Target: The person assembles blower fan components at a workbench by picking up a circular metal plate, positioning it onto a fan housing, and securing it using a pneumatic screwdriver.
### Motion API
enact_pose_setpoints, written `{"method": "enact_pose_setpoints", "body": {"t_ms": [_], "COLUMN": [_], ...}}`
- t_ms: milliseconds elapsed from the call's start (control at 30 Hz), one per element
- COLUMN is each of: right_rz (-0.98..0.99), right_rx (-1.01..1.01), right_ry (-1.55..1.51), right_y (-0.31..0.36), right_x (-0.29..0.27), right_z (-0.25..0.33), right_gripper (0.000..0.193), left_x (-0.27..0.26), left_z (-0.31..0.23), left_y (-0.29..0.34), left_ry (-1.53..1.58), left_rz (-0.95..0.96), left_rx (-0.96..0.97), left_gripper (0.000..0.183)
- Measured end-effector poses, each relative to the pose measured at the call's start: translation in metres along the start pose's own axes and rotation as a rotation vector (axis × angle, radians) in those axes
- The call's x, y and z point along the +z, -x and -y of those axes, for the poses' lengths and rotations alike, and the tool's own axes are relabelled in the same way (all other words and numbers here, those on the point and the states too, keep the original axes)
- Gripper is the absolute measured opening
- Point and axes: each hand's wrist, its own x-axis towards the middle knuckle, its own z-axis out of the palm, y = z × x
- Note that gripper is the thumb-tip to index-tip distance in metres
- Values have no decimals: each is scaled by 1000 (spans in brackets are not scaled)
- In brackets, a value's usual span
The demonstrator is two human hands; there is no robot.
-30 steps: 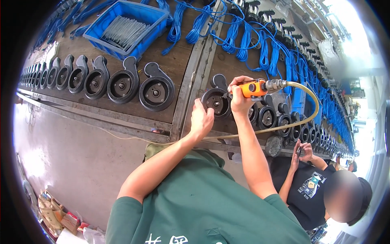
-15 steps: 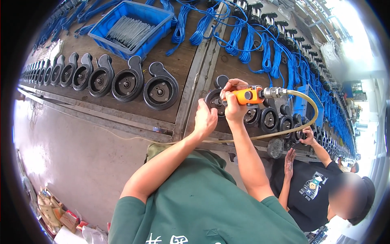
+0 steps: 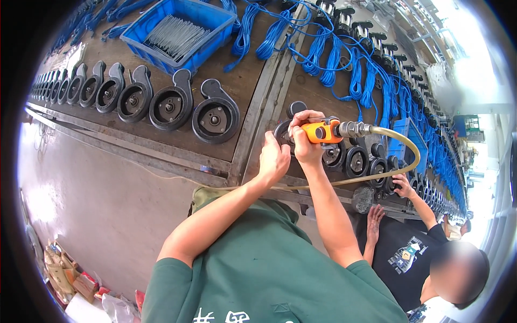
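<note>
An orange air-powered tool (image 3: 321, 133) lies in the grip of my right hand (image 3: 306, 141), its fingers wrapped round the front end. From the back of it runs a metal coupling (image 3: 353, 129) with a yellowish hose. The tool's front end points at a black wheel housing (image 3: 281, 128) on the bench; whether it touches is hidden behind my fingers. My left hand (image 3: 273, 159) is curled against the near left rim of that housing, holding it. A small round arm end (image 3: 297, 107) of the housing shows beyond my right hand.
Similar black wheel housings (image 3: 215, 119) line the bench edge on both sides. Beyond them stand a blue bin (image 3: 188, 63) of thin metal rods and coiled blue cords (image 3: 323, 70). At right, a co-worker's hand (image 3: 403, 185) touches another housing. The hose (image 3: 414, 151) loops across the right side.
My right hand and the tool have shifted slightly left, towards the wheel housing. My left hand stays at its rim. The co-worker's hands have moved a little left and down.
</note>
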Motion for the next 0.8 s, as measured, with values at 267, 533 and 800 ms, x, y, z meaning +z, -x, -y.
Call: {"method": "enact_pose_setpoints", "body": {"t_ms": [267,533,800], "right_rz": [-19,-61,-195], "right_rx": [29,-9,23], "right_ry": [-50,-41,-94], "right_y": [-3,-2,21], "right_x": [5,10,-17], "right_z": [-6,-5,26], "right_gripper": [21,30,34], "left_x": [0,5,2], "left_z": [-6,2,0], "left_y": [1,-1,-1], "left_ry": [-40,-16,-29], "left_rz": [-34,-45,-86], "left_rx": [-55,-26,-1], "left_gripper": [47,52,50]}}
